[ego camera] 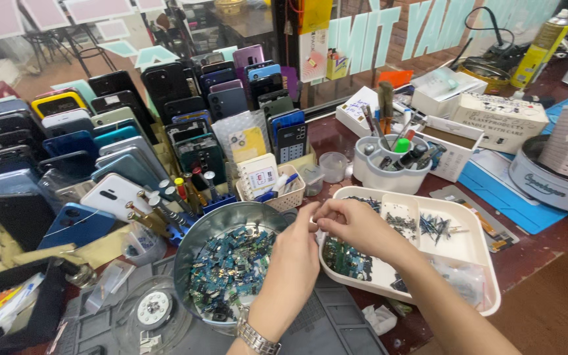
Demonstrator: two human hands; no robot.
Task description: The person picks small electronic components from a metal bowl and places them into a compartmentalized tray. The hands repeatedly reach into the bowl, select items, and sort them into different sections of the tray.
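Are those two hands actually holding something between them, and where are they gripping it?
The left hand and right hand meet fingertip to fingertip between the metal bowl and the white tray. Something tiny seems pinched there, but it is too small to identify.

Two hands work here – one left hand (295,253) and one right hand (353,227). One round metal bowl (195,243) holds small circuit parts, too many to count. One white divided tray (474,253) stands beside it. One white tool cup (389,176) carries several tools. One small white basket (274,194) sits behind the bowl. One yellow spray can (542,46) stands at the far right – one wristwatch (258,340), too. The racked phones (110,141) number several dozen; an exact count cannot be told.
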